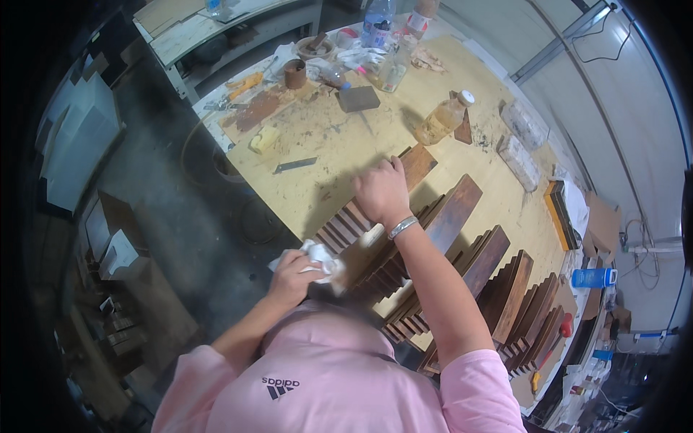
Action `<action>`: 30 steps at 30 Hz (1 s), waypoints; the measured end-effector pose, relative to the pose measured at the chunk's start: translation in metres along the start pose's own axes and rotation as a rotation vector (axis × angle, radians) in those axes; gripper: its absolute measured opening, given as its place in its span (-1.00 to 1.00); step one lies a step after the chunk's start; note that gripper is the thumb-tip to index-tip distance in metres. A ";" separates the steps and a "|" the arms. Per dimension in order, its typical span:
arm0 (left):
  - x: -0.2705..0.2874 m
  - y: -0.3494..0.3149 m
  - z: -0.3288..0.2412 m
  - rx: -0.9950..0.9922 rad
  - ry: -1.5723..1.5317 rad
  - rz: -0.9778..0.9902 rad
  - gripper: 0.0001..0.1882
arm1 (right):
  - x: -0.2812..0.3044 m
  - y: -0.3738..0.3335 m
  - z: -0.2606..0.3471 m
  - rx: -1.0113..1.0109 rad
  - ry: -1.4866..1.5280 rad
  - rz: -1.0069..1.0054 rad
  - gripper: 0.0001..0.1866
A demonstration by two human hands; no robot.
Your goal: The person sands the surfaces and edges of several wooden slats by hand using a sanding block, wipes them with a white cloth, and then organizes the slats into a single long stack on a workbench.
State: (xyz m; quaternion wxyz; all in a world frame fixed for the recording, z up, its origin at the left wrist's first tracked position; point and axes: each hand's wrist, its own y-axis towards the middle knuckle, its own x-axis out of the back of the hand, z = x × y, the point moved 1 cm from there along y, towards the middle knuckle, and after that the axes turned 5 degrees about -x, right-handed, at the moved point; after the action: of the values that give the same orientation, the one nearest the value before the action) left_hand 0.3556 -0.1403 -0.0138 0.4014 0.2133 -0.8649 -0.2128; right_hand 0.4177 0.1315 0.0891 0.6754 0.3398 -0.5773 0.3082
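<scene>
My left hand (292, 278) is closed around a crumpled white cloth (323, 261), beside the near end of a long brown wooden piece with a notched side (343, 227). My right hand (381, 191), with a silver bracelet at its wrist, is wrapped over the middle of that same piece. Its smooth brown far end (419, 164) sticks out beyond my fingers. Just to the right lies another dark, stepped wooden piece (456, 209), partly hidden by my right forearm.
More stepped wooden pieces (491, 252) stand in a row to the right. A bottle of amber liquid (444, 119), a grey block (359, 99), a metal strip (296, 165) and a yellow sponge (265, 140) lie farther off on the table (346, 144). Two wrapped bricks (520, 162) sit near its right edge.
</scene>
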 end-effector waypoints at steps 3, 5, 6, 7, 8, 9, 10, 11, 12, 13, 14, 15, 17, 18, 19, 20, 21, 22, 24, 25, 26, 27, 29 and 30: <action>0.024 0.018 -0.007 0.059 -0.024 -0.084 -0.69 | -0.001 0.001 -0.001 0.003 -0.009 -0.018 -0.56; 0.041 0.072 -0.037 -0.016 0.002 -0.164 -0.67 | -0.004 -0.005 -0.001 -0.010 0.008 -0.025 -0.56; 0.032 0.101 -0.050 -0.046 -0.007 -0.181 -0.67 | -0.003 -0.005 -0.002 -0.016 0.022 -0.031 -0.56; 0.027 0.118 -0.058 -0.081 -0.017 -0.198 -0.68 | -0.001 -0.004 -0.004 -0.025 0.035 -0.040 -0.56; 0.017 0.110 -0.051 -0.087 -0.037 -0.124 -0.69 | -0.013 0.002 -0.010 -0.014 0.001 -0.044 -0.57; 0.000 0.090 -0.036 -0.088 -0.047 -0.058 -0.70 | -0.011 0.003 -0.006 -0.002 -0.012 -0.034 -0.57; -0.009 0.072 -0.024 -0.093 -0.058 0.012 -0.71 | -0.008 0.000 -0.003 0.004 -0.026 -0.027 -0.58; -0.001 0.046 -0.014 -0.090 -0.046 0.118 -0.75 | -0.004 0.000 -0.002 0.003 -0.036 -0.027 -0.58; 0.006 0.013 -0.002 -0.021 -0.077 0.145 -0.76 | -0.002 0.001 0.001 0.004 -0.021 -0.006 -0.58; 0.016 0.008 0.002 0.037 -0.114 0.178 -0.78 | -0.002 0.001 0.000 0.005 -0.019 -0.011 -0.57; 0.017 0.011 0.007 0.028 -0.113 0.101 -0.77 | -0.002 0.002 0.000 0.007 -0.018 -0.017 -0.57; 0.031 0.037 -0.006 0.025 -0.116 0.030 -0.77 | -0.006 0.000 -0.001 0.006 -0.013 -0.014 -0.57; 0.045 0.094 -0.036 -0.059 -0.113 -0.058 -0.75 | -0.013 -0.002 -0.007 -0.023 -0.010 -0.013 -0.57; 0.032 0.118 -0.041 -0.127 -0.120 -0.066 -0.75 | -0.013 0.002 -0.008 -0.027 -0.014 -0.019 -0.56; 0.023 0.130 -0.044 -0.192 -0.127 -0.075 -0.74 | -0.010 0.002 -0.005 -0.022 -0.008 -0.020 -0.56; 0.003 0.118 -0.036 -0.198 -0.066 -0.030 -0.78 | -0.006 0.000 -0.002 -0.017 -0.003 -0.020 -0.56; -0.005 0.103 -0.032 -0.180 -0.082 0.016 -0.80 | -0.003 -0.001 -0.001 -0.014 0.006 -0.024 -0.56; -0.003 0.078 -0.023 -0.168 -0.096 0.064 -0.82 | -0.003 -0.003 -0.002 -0.001 -0.023 -0.018 -0.55; 0.005 0.016 0.002 -0.035 -0.150 0.199 -0.84 | -0.004 -0.001 -0.002 -0.004 -0.018 -0.020 -0.55; 0.012 -0.012 0.016 0.086 -0.187 0.280 -0.84 | -0.006 -0.001 -0.001 -0.004 -0.009 -0.019 -0.55; 0.021 -0.027 0.027 0.217 -0.265 0.183 -0.82 | -0.005 -0.001 0.000 -0.010 0.004 0.009 -0.58; 0.029 -0.026 0.027 0.344 -0.348 0.083 -0.80 | 0.000 0.000 -0.001 -0.019 0.009 0.036 -0.60; 0.043 -0.018 0.030 0.659 -0.558 -0.067 -0.77 | 0.003 -0.002 -0.005 -0.001 0.124 -0.141 -0.66; 0.052 -0.003 0.025 0.648 -0.581 -0.092 -0.76 | 0.003 -0.002 -0.007 0.030 0.229 -0.351 -0.70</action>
State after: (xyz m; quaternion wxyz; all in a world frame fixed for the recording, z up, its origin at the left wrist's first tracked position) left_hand 0.3060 -0.1663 0.0010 0.0441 0.2976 -0.9537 0.0008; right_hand 0.4242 0.1358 0.0914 0.7748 0.4078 -0.4241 0.2312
